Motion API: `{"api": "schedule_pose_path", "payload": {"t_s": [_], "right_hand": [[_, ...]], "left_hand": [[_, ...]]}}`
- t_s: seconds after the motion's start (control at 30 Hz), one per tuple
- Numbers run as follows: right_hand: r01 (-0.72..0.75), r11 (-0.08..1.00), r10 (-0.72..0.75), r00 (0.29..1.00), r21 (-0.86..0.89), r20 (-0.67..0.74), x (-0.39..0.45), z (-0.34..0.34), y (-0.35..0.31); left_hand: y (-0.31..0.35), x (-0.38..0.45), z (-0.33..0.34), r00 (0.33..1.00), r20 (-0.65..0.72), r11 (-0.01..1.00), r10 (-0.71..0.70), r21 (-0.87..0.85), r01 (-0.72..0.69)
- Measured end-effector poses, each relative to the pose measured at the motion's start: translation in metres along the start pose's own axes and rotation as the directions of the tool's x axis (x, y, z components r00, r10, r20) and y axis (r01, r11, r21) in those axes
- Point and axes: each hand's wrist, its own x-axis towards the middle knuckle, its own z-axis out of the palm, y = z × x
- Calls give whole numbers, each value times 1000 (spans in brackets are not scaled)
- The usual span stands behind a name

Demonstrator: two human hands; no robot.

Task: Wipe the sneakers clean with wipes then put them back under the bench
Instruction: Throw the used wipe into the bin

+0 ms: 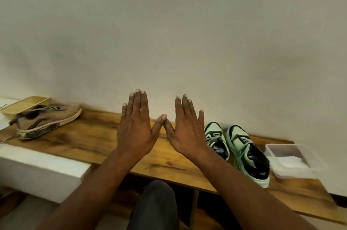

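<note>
Presently, my left hand [135, 132] and right hand [187, 134] are held flat above the wooden table [90, 137], fingers straight, backs up, grasping nothing; the thumb tips touch. The green-and-black sneakers [238, 152] stand side by side on the table, just right of my right hand. A brown running shoe [47, 121] lies at the table's left end, against a yellow tray [24, 104]. A clear plastic container [293, 160] sits right of the green pair.
</note>
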Motion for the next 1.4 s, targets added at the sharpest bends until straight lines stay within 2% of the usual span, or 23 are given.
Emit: {"api": "schedule_pose_path", "payload": {"t_s": [0.27, 0.47, 0.73, 0.97, 1.07, 1.13, 1.23, 1.4], "right_hand": [[-182, 982, 177, 981, -49, -78, -26, -47, 91], [-363, 932, 361, 925, 2, -114, -63, -73, 146], [-497, 864, 503, 857, 74, -113, -93, -60, 203], [-607, 783, 621, 773, 136, -130, -88, -31, 237], [-600, 788, 615, 774, 138, -149, -80, -26, 246], [-605, 781, 624, 769, 153, -141, -72, -29, 255], [-648, 750, 660, 747, 129, -83, -65, -36, 269], [-716, 698, 712, 695, 8, 94, -62, -39, 289]], "left_hand": [[98, 16, 44, 992, 80, 992, 101, -84, -94], [164, 9, 66, 973, 138, 976, 185, -142, -165], [186, -13, 111, 962, 211, 971, 176, -197, -134], [183, -15, 162, 969, 239, 948, 56, -317, 24], [176, -13, 185, 963, 269, 903, -31, -406, 142], [171, -6, 197, 932, 350, 827, -91, -494, 267], [164, 5, 206, 862, 476, 633, -173, -617, 468], [156, 10, 218, 803, 569, 517, -175, -641, 567]]}}
